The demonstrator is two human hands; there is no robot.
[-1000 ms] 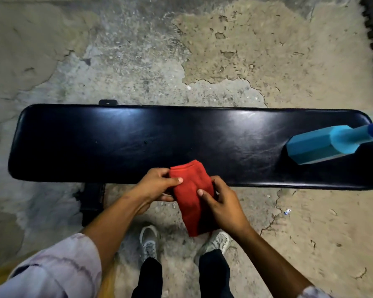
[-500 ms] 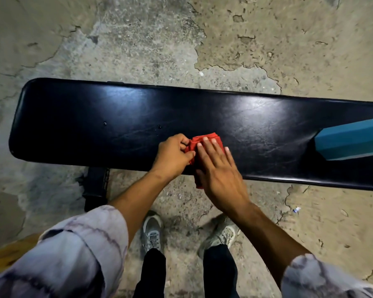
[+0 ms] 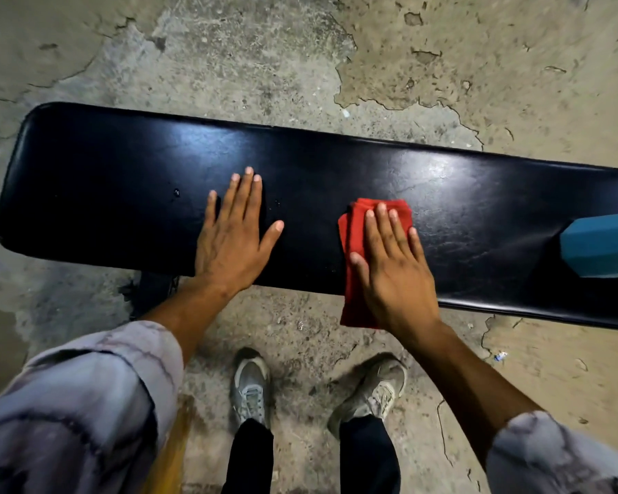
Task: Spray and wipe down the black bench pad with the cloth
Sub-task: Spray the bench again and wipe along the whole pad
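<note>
1. Biggest thing first: the concrete floor (image 3: pixel 229 65) is filling most of the shot, cracked and patchy, with the top layer flaking off toward the far right.
2. The black bench pad (image 3: pixel 122 180) is stretching across the middle from left to right, running out of view at the right edge. It's looking glossy, with light glaring off it and a few small droplets sitting left of centre.
3. The person is standing at the near side, pale streaky sleeves (image 3: pixel 86 404) showing at both bottom corners and dark trousers below.
4. A teal blocky thing (image 3: pixel 603 244) is lying on the pad at the far right, cut off by the frame. Can't tell for sure what it is from this angle.
5. The right hand (image 3: pixel 393 269) is pressing flat on the cloth, fingers straight and close together, thumb out to the left.
6. The left hand (image 3: pixel 232 240) is resting flat on the bare pad, left of the cloth and apart from it, fingers straight and slightly spread, thumb sticking out right.
7. The red cloth (image 3: pixel 354 226) is sitting folded on the pad right of centre, under the right hand, its near end hanging over the pad's near edge.
8. Two scuffed grey sneakers (image 3: pixel 250 383) are planted on the floor, just near of the bench.
</note>
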